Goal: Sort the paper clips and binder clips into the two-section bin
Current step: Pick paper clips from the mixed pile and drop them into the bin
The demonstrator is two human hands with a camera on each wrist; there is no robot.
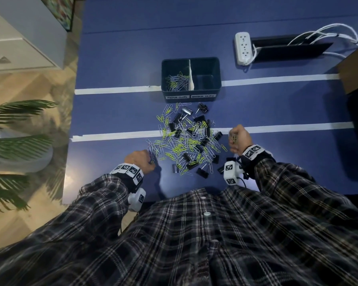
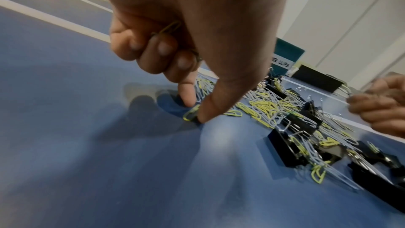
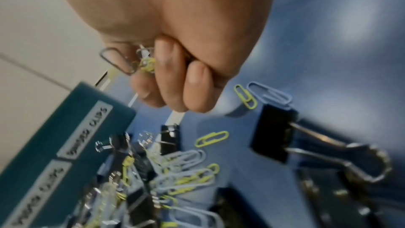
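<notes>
A heap of yellow and pale paper clips [image 1: 182,144] mixed with black binder clips [image 1: 198,118] lies on the blue table. Behind it stands the dark two-section bin [image 1: 191,92]; its left section holds paper clips [image 1: 177,80], and its right section looks bare. My left hand [image 1: 140,158] is at the heap's near left edge, thumb and forefinger pinching a yellow paper clip [image 2: 191,114] on the table, other fingers curled round more paper clips [image 2: 168,27]. My right hand [image 1: 239,139] hovers right of the heap, fisted round a bunch of paper clips [image 3: 131,61].
White tape lines [image 1: 116,135] cross the table. A white power strip [image 1: 243,48] with cables and a black slot lie at the back right. A brown box corner [image 1: 353,73] sits at the right edge. A plant [image 1: 15,129] and white cabinet [image 1: 19,44] stand left.
</notes>
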